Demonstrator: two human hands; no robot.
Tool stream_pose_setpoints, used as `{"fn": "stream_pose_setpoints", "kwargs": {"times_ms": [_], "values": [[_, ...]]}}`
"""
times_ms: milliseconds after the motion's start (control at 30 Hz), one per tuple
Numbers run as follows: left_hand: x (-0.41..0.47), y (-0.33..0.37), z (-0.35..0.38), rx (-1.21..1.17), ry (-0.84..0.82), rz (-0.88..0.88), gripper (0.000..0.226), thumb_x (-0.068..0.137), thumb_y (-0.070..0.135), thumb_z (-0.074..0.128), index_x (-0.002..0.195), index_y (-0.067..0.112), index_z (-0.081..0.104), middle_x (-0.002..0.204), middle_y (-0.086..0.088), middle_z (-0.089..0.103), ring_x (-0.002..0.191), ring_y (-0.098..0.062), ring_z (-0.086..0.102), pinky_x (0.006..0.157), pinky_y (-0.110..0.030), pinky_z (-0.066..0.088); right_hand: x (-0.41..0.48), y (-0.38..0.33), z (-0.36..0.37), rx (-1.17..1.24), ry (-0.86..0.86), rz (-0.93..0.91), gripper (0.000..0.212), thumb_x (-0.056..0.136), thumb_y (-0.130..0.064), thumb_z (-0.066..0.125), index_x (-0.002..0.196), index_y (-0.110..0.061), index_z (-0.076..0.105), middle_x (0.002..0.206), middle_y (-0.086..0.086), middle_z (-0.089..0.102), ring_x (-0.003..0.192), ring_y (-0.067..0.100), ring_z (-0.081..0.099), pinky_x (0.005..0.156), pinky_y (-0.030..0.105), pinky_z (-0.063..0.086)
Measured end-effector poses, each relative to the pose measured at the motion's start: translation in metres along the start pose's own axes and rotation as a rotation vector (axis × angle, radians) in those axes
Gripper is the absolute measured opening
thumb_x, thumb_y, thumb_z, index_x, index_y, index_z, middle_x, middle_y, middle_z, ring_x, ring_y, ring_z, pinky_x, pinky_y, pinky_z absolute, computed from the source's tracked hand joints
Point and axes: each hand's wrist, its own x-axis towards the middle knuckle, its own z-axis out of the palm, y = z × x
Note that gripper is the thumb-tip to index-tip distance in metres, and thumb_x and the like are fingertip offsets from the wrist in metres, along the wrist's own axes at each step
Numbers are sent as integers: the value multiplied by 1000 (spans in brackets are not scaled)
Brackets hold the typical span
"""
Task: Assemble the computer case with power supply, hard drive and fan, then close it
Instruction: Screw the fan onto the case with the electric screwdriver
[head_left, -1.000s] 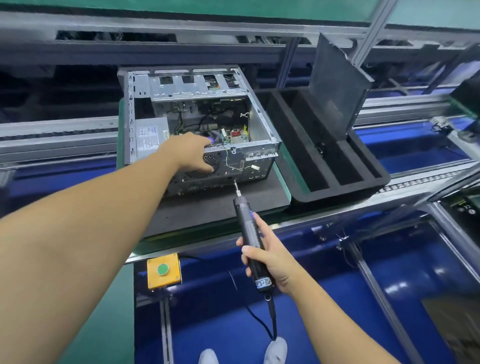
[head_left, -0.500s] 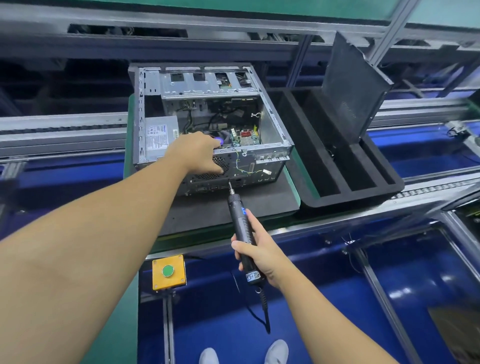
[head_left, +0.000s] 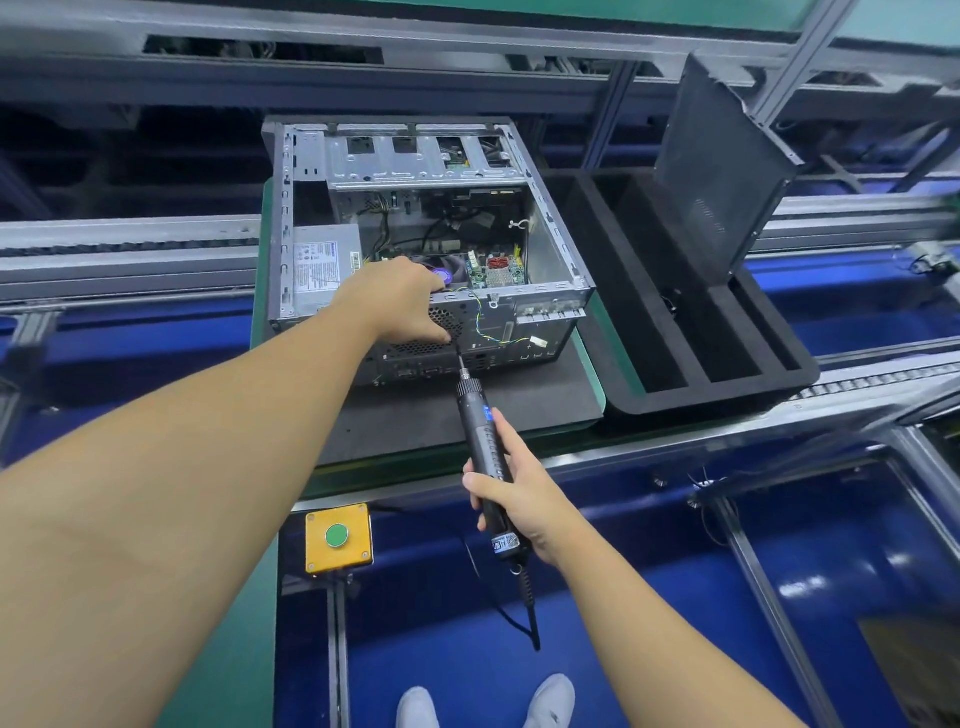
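Yellow button box (head_left: 338, 538), black foam tray (head_left: 727, 393), white shoes (head_left: 551, 700)

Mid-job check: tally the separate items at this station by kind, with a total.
silver metal computer case, open: 1
black foam slotted tray: 1
dark grey side panel, standing in the tray: 1
black electric screwdriver, in the right hand: 1
yellow box with green button: 1
Total: 5

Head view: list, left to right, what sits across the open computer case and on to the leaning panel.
Power supply → left hand gripping the computer case at its rear wall → green circuit board → black side panel leaning in the foam tray.
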Motion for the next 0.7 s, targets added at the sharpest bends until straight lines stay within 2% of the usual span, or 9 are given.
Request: {"fn": "stream_pose_setpoints", "kwargs": {"times_ms": [200,300,367,500,700], "values": [[-1,1,-1,1,-7,2,51,70,65,72,88,20,57,64,7,49,71,-28,56,54,-30,36,1,-1,-4,-4,8,3,99,75,-22,77,151,-59,27,98,0,68,74,18,61,61,35,55],[-1,1,-2,-19,-14,3,50,70,65,73,72,23,46,63,5,48,67,-27,55,51,-29,35,1,-2,-5,-14,13,-2,98,76,-22,77,151,-59,28,98,0,68,74,18,61,62,35,56],[-1,2,-3,-26,-20,-2,51,70,64,73,70,23,43,63,5,48,65,-26,53,51,-29,34,1,-3,-2,-23,14,-2,99,76,-22,77,153,-57,25,96,-2,68,73,17,61,62,35,56],[-1,3,-5,-9,-38,-21,51,71,64,73,92,19,60,66,6,48,74,-28,56,57,-31,38,3,-4,7,-13,21,1,99,80,-21,75,156,-54,21,92,-5,68,72,15,61,60,34,56],[2,3,-4,-32,-62,-44,65,69,66,73,112,18,65,71,7,48,85,-30,61,65,-34,46,1,-6,5,-2,31,11,96,83,-19,75,156,-53,23,93,-4,69,74,16,61,61,35,55]]}}
